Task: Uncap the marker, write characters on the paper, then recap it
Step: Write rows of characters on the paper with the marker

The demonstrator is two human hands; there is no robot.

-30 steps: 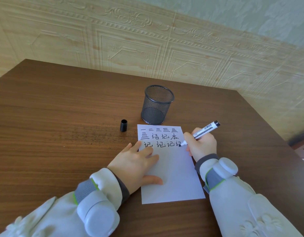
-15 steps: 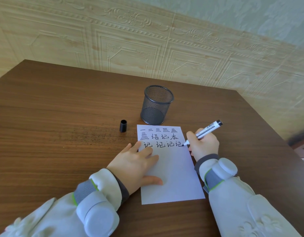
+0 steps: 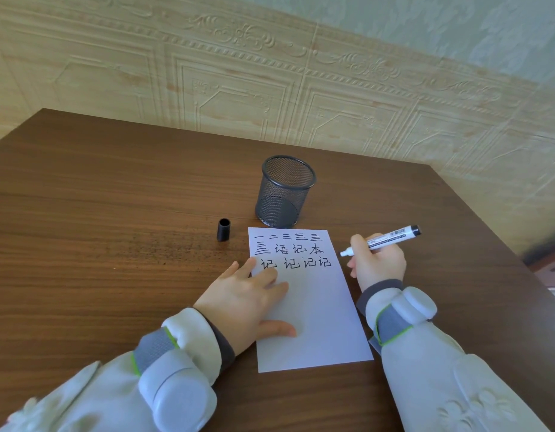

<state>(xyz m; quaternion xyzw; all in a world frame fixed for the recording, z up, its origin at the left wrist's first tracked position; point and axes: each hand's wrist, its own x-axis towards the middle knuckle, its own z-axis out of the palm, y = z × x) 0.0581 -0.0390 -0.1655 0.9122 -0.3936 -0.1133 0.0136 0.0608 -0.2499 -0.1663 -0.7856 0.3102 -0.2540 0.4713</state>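
Observation:
A white sheet of paper (image 3: 319, 332) lies on the brown table (image 3: 98, 229), with three rows of black characters across its top. My left hand (image 3: 248, 304) rests flat on the sheet's left side, fingers spread. My right hand (image 3: 377, 261) grips a white marker (image 3: 386, 240) with a black end. The marker's bare tip hangs in the air just past the paper's right edge, level with the second row. The marker's black cap (image 3: 223, 229) stands by itself on the table to the left of the sheet's top corner.
A black mesh pen cup (image 3: 284, 191) stands empty just behind the top edge of the paper. The embossed wall runs along the table's far edge. The table's right edge slants down past my right hand.
My right hand has lifted the marker off the end of the third row and drawn it right and slightly up, off the paper. My left hand has stayed in place.

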